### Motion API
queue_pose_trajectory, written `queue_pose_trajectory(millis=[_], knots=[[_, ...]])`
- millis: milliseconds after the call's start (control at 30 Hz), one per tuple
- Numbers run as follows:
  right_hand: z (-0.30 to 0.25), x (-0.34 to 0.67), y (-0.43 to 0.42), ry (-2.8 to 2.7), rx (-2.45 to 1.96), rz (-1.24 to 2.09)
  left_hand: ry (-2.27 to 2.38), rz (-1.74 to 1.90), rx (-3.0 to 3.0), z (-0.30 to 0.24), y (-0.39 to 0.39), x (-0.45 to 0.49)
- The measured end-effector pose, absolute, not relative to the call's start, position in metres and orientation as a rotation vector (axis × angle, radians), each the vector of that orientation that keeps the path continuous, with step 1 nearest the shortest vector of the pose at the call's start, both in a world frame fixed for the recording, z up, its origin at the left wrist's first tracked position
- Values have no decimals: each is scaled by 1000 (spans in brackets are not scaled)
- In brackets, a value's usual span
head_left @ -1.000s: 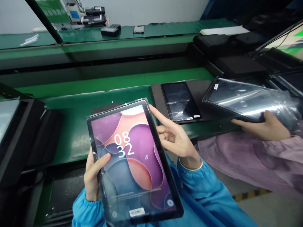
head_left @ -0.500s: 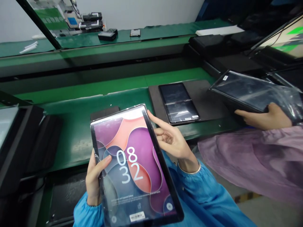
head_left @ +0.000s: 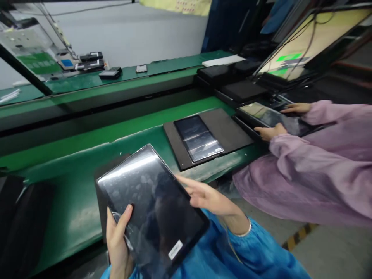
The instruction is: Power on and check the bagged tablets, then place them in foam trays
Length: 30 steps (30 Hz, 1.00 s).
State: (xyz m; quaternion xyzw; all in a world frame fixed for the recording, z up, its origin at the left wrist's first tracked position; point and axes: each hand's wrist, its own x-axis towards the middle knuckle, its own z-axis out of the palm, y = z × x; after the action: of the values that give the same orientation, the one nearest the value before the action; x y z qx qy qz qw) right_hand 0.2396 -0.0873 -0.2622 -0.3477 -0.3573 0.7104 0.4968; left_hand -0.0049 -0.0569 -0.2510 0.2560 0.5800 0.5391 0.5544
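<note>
I hold a black tablet (head_left: 151, 205) in clear film, its screen dark, low in front of me. My left hand (head_left: 117, 240) grips its lower left edge, thumb lying on the glass. My right hand (head_left: 205, 195) is at the tablet's right edge, fingers stretched out and touching the rim. A white barcode sticker sits near the tablet's lower corner. Blue sleeves cover both my arms.
A second dark tablet (head_left: 199, 137) lies on a black mat (head_left: 229, 131) on the green conveyor (head_left: 78, 209). To the right a person in a purple sleeve (head_left: 308, 162) handles another tablet (head_left: 270, 116). A tilted monitor (head_left: 310, 37) stands beyond.
The tablet's lit lock screen has gone dark. The tablet has dropped lower and flatter. The view swung up and right; the neighbour set their wrapped tablet down on the bench.
</note>
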Motion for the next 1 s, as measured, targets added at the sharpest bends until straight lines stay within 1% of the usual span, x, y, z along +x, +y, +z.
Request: queue_pose_trajectory(millis=[133, 233, 333, 467, 567, 667, 867, 933, 1000], knots=[[-272, 271, -100, -724, -1033, 1470, 1050, 1103, 792, -270, -51, 15], [-271, 314, -97, -651, -1210, 1194, 864, 960, 939, -272, -45, 19], [-260, 370, -88, -622, -1370, 861, 882, 942, 1027, -271, -37, 10], [-238, 448, -63, -615, -1524, 607, 1002, 961, 1001, -276, -33, -8], [-226, 496, -39, -608, -1631, 531, 1053, 1013, 926, -284, -35, -17], [-224, 528, -18, -597, -1717, 526, 1120, 1050, 890, -296, -34, -30], [-249, 550, -4, -612, -1840, 620, 1232, 1082, 963, -320, -24, -79], [-258, 552, -3, -653, -1883, 633, 1337, 1154, 1141, -325, -23, -91], [-266, 554, -1, -713, -1941, 612, 1466, 1183, 1532, -331, -24, -99]])
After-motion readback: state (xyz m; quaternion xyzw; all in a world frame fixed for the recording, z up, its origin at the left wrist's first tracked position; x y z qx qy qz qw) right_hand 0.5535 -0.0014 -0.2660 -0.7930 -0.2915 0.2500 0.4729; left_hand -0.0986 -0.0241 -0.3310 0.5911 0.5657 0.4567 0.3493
